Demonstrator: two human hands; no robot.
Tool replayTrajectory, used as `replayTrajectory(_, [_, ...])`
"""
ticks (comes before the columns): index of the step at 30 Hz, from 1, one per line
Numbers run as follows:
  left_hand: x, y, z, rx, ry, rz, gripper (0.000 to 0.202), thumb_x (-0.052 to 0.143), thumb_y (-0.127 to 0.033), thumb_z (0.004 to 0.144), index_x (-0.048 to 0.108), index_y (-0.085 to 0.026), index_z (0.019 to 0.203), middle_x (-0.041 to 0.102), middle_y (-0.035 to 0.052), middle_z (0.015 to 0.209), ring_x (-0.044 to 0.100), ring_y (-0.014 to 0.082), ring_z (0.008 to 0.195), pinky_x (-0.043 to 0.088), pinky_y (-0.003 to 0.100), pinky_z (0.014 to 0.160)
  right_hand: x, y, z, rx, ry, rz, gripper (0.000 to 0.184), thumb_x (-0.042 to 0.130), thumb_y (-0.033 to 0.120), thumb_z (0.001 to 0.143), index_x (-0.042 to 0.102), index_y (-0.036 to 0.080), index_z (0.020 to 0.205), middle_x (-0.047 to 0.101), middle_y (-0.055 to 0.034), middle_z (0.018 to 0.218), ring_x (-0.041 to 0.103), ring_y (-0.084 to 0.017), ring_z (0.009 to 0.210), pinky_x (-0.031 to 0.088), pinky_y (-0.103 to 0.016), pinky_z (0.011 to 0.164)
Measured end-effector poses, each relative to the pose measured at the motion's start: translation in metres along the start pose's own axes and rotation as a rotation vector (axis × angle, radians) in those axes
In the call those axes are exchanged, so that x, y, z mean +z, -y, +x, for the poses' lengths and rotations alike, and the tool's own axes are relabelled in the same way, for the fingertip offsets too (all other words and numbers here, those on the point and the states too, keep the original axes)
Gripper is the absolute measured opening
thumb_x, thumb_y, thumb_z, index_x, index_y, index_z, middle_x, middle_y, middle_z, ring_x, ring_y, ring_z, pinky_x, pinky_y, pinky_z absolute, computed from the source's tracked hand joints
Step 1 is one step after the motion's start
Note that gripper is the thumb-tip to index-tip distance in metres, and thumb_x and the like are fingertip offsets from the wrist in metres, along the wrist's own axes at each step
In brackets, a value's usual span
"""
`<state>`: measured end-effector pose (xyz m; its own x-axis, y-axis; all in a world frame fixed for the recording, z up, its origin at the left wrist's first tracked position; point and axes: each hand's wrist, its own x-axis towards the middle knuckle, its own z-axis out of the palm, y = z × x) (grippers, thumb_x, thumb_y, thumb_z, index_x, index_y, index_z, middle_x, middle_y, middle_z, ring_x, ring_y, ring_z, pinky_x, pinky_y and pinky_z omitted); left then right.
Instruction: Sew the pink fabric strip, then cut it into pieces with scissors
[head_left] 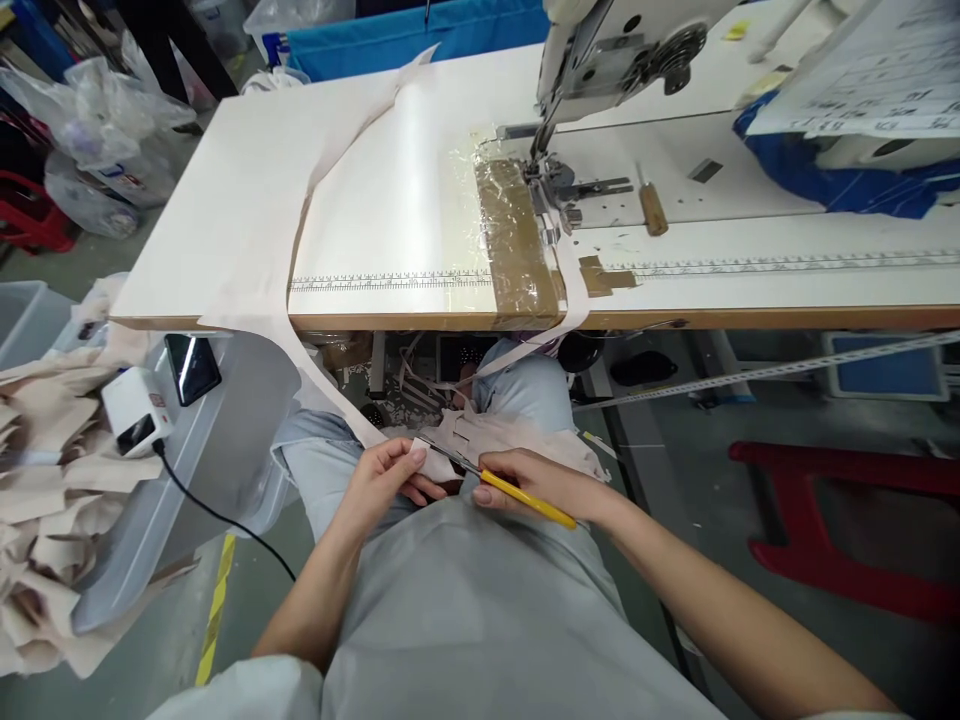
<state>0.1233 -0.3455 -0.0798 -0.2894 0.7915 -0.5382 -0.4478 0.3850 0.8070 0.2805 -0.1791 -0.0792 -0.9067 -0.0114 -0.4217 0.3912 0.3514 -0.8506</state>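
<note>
sewing table and its load

i look down on a pale sewing table (247, 190) with a wood-coloured front edge. on it stands a sewing machine (622, 50), its needle area near the table's middle. a beige fabric strip (315, 190) crosses the left part of the top and hangs over the front edge. a printed ruler strip (390, 283) runs along the front. brown tape under clear film (517, 240) lies just left of the needle. a wooden-handled tool (651, 208) rests right of the needle. blue cloth (847, 180) and printed papers (862, 80) sit at far right.
</note>
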Motion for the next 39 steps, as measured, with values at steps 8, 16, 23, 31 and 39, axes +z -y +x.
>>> replayTrajectory(8, [0.000, 0.000, 0.002, -0.003, -0.033, -0.030, 0.041, 0.071, -0.052, 0.071, 0.059, -0.013, 0.076, 0.069, 0.0064, 0.063, 0.070, 0.0200, 0.060, 0.046, 0.020, 0.047, 0.000, -0.003, 0.000, 0.018, -0.057, -0.213, 0.054, 0.043, 0.070, 0.084, 0.037, 0.020, 0.064, 0.038, 0.0044, 0.058, 0.033, -0.011, 0.054, 0.021, -0.023, 0.049])
replayTrajectory(16, [-0.002, 0.002, 0.004, 0.006, -0.036, -0.015, 0.040, 0.070, -0.052, 0.072, 0.060, -0.014, 0.075, 0.069, 0.0068, 0.063, 0.069, 0.0199, 0.059, 0.045, 0.022, 0.048, 0.003, -0.002, -0.001, 0.023, -0.202, -0.346, 0.055, 0.048, 0.070, 0.082, 0.037, 0.021, 0.059, 0.043, 0.0019, 0.054, 0.037, -0.013, 0.051, 0.019, -0.025, 0.048])
replayTrajectory(23, [0.000, 0.004, 0.004, -0.002, -0.007, -0.010, 0.039, 0.071, -0.051, 0.072, 0.059, -0.014, 0.073, 0.069, 0.0066, 0.063, 0.069, 0.0202, 0.060, 0.045, 0.021, 0.048, 0.002, 0.003, 0.002, 0.019, -0.207, -0.467, 0.047, 0.055, 0.061, 0.082, 0.040, 0.021, 0.062, 0.047, 0.0018, 0.055, 0.038, -0.013, 0.050, 0.020, -0.026, 0.050])
replayTrajectory(31, [0.004, 0.006, 0.007, -0.018, -0.005, 0.020, 0.042, 0.069, -0.055, 0.073, 0.059, -0.014, 0.080, 0.069, 0.0062, 0.066, 0.069, 0.0196, 0.061, 0.047, 0.022, 0.051, 0.006, -0.004, 0.008, -0.007, -0.277, -0.267, 0.045, 0.058, 0.059, 0.078, 0.040, 0.021, 0.062, 0.046, 0.0027, 0.058, 0.039, -0.013, 0.053, 0.025, -0.025, 0.051])
replayTrajectory(39, [0.006, -0.060, 0.011, 0.200, 0.081, 0.531, 0.034, 0.047, -0.054, 0.089, 0.051, -0.021, 0.096, 0.068, 0.0040, 0.082, 0.065, 0.0162, 0.059, 0.049, 0.026, 0.050, 0.021, 0.002, 0.009, -0.147, -0.532, 0.067, 0.026, 0.049, 0.038, 0.083, 0.036, 0.022, 0.068, 0.042, 0.0024, 0.063, 0.040, -0.014, 0.058, 0.034, -0.025, 0.053])
